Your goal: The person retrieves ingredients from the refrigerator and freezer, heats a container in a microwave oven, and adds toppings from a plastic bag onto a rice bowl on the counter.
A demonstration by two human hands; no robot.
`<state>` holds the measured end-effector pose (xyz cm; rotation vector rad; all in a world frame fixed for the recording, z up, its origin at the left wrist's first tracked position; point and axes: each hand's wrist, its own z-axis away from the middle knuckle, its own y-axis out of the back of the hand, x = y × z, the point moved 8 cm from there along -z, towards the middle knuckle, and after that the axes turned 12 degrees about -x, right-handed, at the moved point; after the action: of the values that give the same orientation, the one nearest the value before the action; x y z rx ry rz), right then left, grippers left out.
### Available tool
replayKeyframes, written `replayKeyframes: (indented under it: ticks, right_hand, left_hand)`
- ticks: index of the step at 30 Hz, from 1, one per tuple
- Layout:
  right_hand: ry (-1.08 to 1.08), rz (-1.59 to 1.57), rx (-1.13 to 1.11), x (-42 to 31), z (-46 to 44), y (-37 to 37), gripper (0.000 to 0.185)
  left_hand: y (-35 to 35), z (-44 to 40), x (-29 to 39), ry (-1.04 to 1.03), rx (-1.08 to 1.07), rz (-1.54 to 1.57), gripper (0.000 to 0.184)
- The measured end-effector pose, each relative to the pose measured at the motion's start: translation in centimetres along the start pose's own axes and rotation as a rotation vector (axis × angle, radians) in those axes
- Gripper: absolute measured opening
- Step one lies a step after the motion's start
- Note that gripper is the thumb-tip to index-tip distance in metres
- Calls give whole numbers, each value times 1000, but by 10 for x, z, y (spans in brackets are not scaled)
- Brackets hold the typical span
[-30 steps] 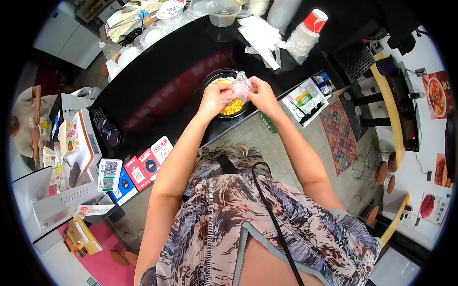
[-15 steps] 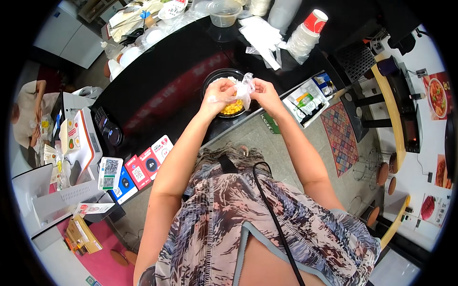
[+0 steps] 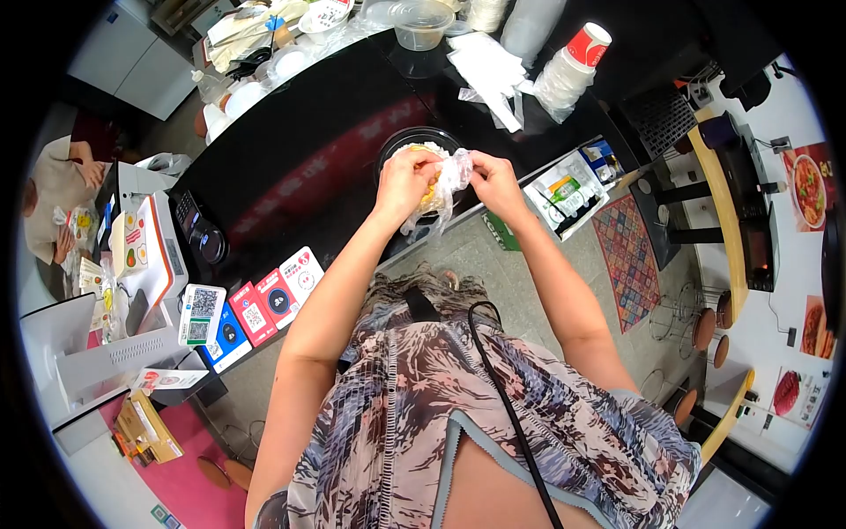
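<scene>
A clear, crumpled plastic bag (image 3: 452, 173) is pinched between my two hands, hanging down over a black bowl (image 3: 389, 141). My left hand (image 3: 407, 182) grips its left side, above the bowl. On the right, the fingers of my right hand (image 3: 493, 182) are closed on the bag's other side. Inside the bowl are white and yellow foods, partly hidden by my left hand and the bag. The bowl sits near the edge of the black counter (image 3: 308, 150).
White bags (image 3: 489, 75), a clear container (image 3: 422, 26) and a stack of cups (image 3: 568, 75) stand beyond the bowl. A tray of packets (image 3: 566, 192) is at right. Left are a card terminal (image 3: 204, 234) and payment cards (image 3: 253, 315). Another person (image 3: 57, 194) is at far left.
The plastic bag has loosened and now hangs lower, across the yellow food. Both hands remain over the bowl with only small shifts. The other person's arms have moved.
</scene>
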<state>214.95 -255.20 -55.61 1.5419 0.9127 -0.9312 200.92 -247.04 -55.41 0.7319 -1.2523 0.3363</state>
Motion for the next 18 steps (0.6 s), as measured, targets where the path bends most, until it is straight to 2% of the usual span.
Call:
replayKeyframes:
  ticks: [3,8,11,13,15,18]
  right_hand:
    - [12,-19,11,0,2,1,12]
    - [17,-44,10,4,4,2,15]
    - [21,100,-5,7,3,-1,17]
    - [166,120,45,-3,5,0,19]
    - [151,162,26,-3,5,-1,21]
    - [118,291,5,-7,5,-2,23]
  left_hand:
    - [-2,0,-1,-20,6,-6,14]
    - [-10,-5,-16,25,-80,359,13]
    - [-11,-7,-20,40,-131,464,12]
    - [-10,-6,-19,39,-155,462,12]
    - [-9,-5,-19,39,-178,461,12]
    - [-7,-7,-16,-35,-252,193,15]
